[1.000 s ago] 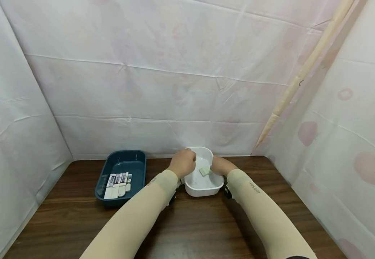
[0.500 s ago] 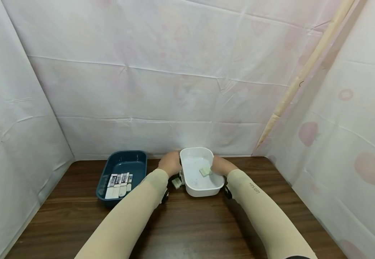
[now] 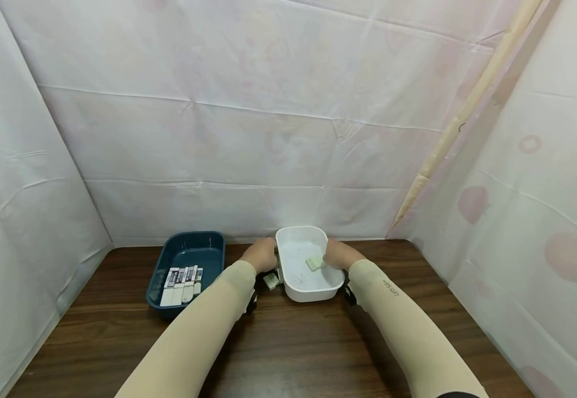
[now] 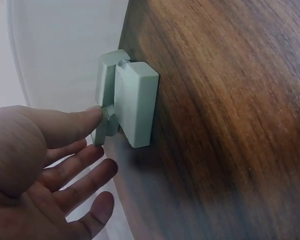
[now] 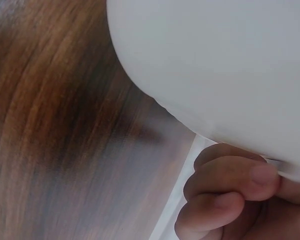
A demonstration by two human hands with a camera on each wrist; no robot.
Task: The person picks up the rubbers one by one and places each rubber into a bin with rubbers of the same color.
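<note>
The white tub (image 3: 302, 264) sits at the middle of the wooden table (image 3: 298, 348), near the back wall, a small pale block (image 3: 313, 263) lying inside it. The right hand (image 3: 337, 254) grips its right rim, fingers (image 5: 230, 182) curled under the lip. The left hand (image 3: 260, 255) rests at the left wall, fingers (image 4: 75, 172) spread and loose, one fingertip touching the grey-green clip (image 4: 127, 97) on the tub's side. My read: the latch is being worked. Next calls for a firm press on that clip while the right hand steadies the tub. To the left stands the blue tray (image 3: 187, 251) of erasers (image 3: 182, 284).
</note>
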